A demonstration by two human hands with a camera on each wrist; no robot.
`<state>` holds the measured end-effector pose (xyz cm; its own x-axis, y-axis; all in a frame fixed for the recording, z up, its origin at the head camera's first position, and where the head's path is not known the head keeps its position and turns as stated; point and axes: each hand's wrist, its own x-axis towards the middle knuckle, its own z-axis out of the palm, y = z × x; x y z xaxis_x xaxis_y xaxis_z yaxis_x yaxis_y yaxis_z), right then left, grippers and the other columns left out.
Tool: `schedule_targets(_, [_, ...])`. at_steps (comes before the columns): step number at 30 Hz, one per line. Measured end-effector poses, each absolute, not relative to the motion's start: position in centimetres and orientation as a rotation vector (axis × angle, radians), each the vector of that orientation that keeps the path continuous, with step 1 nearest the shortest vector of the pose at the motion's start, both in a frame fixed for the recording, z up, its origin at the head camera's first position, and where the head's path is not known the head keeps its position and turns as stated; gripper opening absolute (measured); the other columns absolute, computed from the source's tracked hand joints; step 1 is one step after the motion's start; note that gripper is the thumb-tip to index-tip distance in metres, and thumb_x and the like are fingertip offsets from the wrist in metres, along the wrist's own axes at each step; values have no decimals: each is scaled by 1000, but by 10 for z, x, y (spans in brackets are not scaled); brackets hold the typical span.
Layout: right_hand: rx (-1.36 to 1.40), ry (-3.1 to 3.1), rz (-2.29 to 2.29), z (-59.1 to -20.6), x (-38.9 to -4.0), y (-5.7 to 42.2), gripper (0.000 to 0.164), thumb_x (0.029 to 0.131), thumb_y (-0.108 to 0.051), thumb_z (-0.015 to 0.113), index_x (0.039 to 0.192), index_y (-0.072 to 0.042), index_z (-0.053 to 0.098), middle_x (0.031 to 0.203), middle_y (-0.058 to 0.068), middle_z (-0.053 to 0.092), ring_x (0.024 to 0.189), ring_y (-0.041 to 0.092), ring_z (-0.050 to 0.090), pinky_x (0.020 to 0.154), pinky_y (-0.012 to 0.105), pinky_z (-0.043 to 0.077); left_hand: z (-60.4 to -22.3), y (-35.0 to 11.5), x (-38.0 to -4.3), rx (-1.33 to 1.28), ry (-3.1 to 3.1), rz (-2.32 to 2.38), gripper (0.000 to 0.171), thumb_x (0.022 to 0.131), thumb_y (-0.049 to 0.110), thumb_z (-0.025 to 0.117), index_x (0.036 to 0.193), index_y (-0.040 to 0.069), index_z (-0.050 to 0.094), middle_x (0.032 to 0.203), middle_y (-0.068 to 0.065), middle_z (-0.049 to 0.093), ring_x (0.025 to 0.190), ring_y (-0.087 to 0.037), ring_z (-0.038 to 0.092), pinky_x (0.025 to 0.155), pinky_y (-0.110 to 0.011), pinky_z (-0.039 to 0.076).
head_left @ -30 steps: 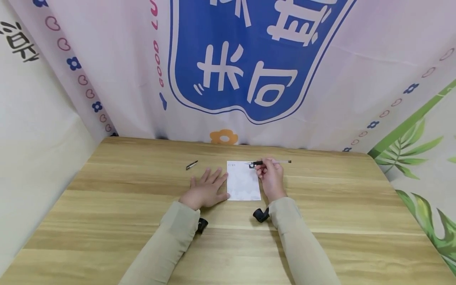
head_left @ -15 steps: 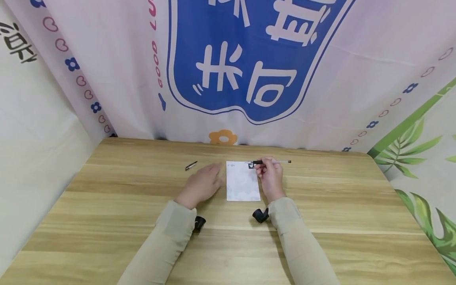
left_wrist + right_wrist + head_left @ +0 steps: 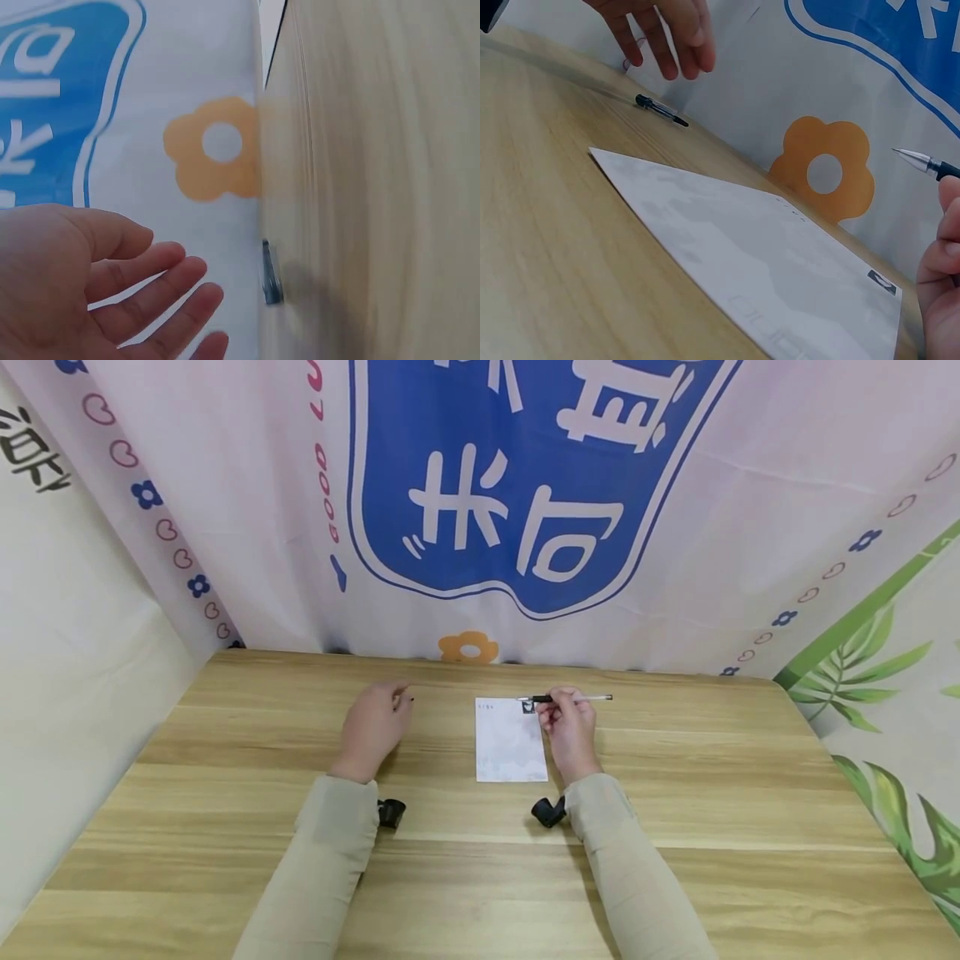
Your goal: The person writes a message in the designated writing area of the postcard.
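My right hand point(image 3: 572, 735) pinches an uncapped pen point(image 3: 594, 697) with a black grip, its metal tip pointing left over the top of a white sheet of paper point(image 3: 510, 745). Small writing stands in the sheet's upper left corner, and a dark little picture fills the upper right one. My left hand point(image 3: 372, 727) hovers left of the sheet, apart from it, fingers loosely bent and holding nothing. Below that hand a clear pen cap with a dark end point(image 3: 660, 110) lies on the table, seen in both wrist views; in the head view the hand mostly hides it.
The wood-grain table point(image 3: 225, 827) reaches back to a printed cloth point(image 3: 300, 568) with a blue emblem and an orange flower. A black wrist camera point(image 3: 391, 813) sits at the left cuff, another black camera point(image 3: 548, 812) at the right.
My left hand lay flat with spread fingers at the paper's left edge; it has lifted and moved left to above the pen cap. The right hand and pen have stayed nearly still.
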<state>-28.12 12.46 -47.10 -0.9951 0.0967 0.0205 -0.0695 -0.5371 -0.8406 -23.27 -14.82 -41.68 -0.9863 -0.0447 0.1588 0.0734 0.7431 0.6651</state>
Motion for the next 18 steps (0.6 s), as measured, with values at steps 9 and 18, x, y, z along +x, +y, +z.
schedule_targets(9, [-64, -1493, 2680, -470, -282, 124, 16, 101, 0, 47, 86, -3, 53, 65, 10, 60, 55, 14, 50, 49, 20, 39, -420, -165, -236, 82, -2873, -1148, 40, 106, 12, 47, 138, -10, 55, 130, -29, 62, 119, -41, 59, 100, -52, 48])
schedule_targets(18, [-30, -1522, 2685, -471, -283, 124, 13, 100, 0, 48, 89, 3, 53, 65, 9, 60, 57, 14, 54, 51, 20, 43, -427, -168, -240, 83, -2944, -1104, 37, 104, 10, 49, 134, -12, 57, 127, -28, 63, 118, -42, 59, 99, -53, 48])
